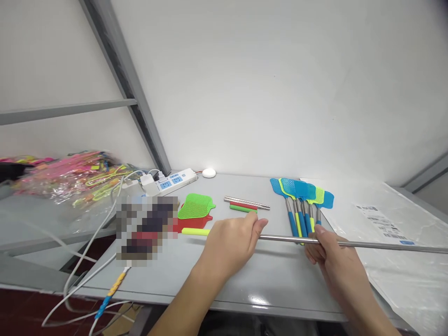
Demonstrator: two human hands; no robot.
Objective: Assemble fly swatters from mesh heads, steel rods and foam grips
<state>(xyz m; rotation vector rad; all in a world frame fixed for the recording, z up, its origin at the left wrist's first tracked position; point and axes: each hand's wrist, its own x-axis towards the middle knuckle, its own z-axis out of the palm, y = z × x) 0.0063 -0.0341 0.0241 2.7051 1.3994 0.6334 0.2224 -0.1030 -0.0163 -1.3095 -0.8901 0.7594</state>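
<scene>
A telescopic fly swatter (290, 238) stretches sideways across the front of the table, its thin metal rod drawn out far past the right edge of the view. Whatever is on the rod's far end is out of sight. Around the inner end of its yellow-green grip (194, 231), my left hand (231, 238) is closed. My right hand (331, 254) pinches the rod between thumb and fingers. Just behind it lies a fanned row of blue and yellow fly swatters (297, 207). A green swatter head (196, 206) overlaps a red swatter head (192, 224) left of my hands.
Metal tubes (247, 203) lie mid-table with a green grip (243, 209) and a red one. A power strip (175, 182) and a white round device (209, 173) sit at the back. White plastic packaging (395, 261) covers the right side; bagged colourful goods (80, 179) are heaped at left.
</scene>
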